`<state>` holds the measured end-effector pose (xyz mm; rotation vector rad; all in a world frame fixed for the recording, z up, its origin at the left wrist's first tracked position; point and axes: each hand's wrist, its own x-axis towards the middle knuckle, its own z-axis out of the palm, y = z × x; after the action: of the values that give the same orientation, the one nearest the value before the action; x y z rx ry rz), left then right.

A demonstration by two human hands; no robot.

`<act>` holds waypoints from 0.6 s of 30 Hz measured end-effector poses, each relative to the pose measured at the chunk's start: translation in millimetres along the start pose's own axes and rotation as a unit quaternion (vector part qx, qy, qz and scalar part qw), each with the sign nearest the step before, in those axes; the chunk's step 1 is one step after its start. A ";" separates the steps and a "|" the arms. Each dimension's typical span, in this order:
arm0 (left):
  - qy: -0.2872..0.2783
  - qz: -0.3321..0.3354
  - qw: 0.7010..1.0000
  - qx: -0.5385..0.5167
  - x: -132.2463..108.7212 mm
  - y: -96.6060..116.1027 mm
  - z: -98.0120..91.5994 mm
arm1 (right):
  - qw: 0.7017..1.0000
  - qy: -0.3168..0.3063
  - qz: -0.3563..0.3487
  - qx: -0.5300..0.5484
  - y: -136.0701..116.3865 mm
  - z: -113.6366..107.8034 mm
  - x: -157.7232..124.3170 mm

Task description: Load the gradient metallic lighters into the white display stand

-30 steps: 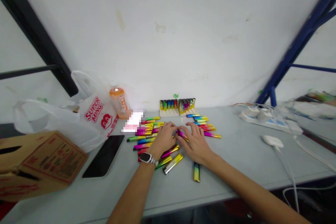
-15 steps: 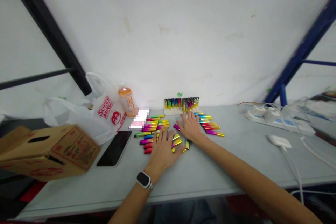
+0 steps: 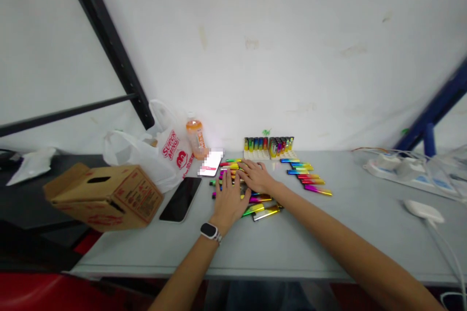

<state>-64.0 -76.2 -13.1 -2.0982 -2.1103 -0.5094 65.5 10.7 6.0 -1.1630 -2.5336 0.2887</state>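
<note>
My left hand point(image 3: 229, 199), with a watch point(image 3: 209, 231) on its wrist, lies with fingers outstretched over a loose pile of shiny multicoloured lighters point(image 3: 266, 212). Beside it, my right hand point(image 3: 257, 178) reaches across the pile's upper part, fingers spread and close to the left fingertips. Much of the pile is hidden under both hands. To the right, several lighters lie in a slanting column, among them a magenta-and-gold lighter point(image 3: 318, 190). Against the wall, more lighters point(image 3: 280, 145) stand upright in two pale holders point(image 3: 257, 155).
A dark-screened phone point(image 3: 180, 199), cardboard box point(image 3: 136, 194), white plastic bag point(image 3: 164, 167) and orange drink bottle point(image 3: 197, 138) stand or lie to the left. Behind the pile is a lit phone point(image 3: 211, 167). At right are a power strip point(image 3: 419, 177) and a white charger point(image 3: 425, 210) with cables.
My right hand has moved left, closer to my left hand. Some lighters near the hands have shifted, with several now lying below the right hand. The head view has turned left.
</note>
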 end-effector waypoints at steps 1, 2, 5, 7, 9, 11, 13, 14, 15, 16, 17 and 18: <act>-0.004 0.007 1.000 -0.005 0.3 2.7 0.2 | 1.000 -0.002 0.002 0.000 1.8 0.1 -1.3; -0.008 0.015 1.000 -0.011 0.9 5.8 0.3 | 1.000 -0.001 0.004 -0.002 4.5 -0.5 -4.0; -0.014 0.042 0.998 -0.034 4.2 17.2 1.0 | 1.000 0.025 0.004 -0.009 16.2 -6.1 -16.4; -0.013 0.054 0.997 -0.055 7.8 25.3 1.7 | 0.999 0.046 0.010 -0.017 24.4 -12.4 -23.0; -0.006 0.065 0.994 -0.087 12.3 32.5 1.7 | 0.998 0.050 0.030 -0.036 32.3 -19.9 -25.3; 0.008 0.064 0.990 -0.126 18.0 37.4 0.4 | 0.996 0.036 0.051 -0.063 40.1 -27.9 -23.2; 0.034 0.042 0.985 -0.161 25.6 39.2 -1.4 | 0.995 0.015 0.064 -0.082 47.9 -35.8 -18.2; 0.048 0.026 0.983 -0.173 30.2 39.2 -2.3 | 0.994 0.006 0.067 -0.087 51.6 -39.5 -15.0; 0.062 0.013 0.981 -0.181 35.5 38.6 -3.0 | 0.993 -0.001 0.070 -0.090 54.9 -43.0 -11.5; 0.074 0.004 0.980 -0.187 41.2 37.6 -3.3 | 0.993 -0.008 0.071 -0.094 57.7 -46.1 -8.0; 0.082 0.002 0.978 -0.193 47.2 36.5 -3.2 | 0.992 -0.017 0.071 -0.099 59.8 -48.7 -4.4; 0.089 0.003 0.975 -0.201 53.1 35.2 -2.7 | 0.992 -0.028 0.069 -0.105 61.1 -50.9 -0.7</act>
<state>-31.2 -27.5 11.6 -2.1481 -2.0288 -1.1643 127.9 51.7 33.3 -1.4318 -2.5857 0.0892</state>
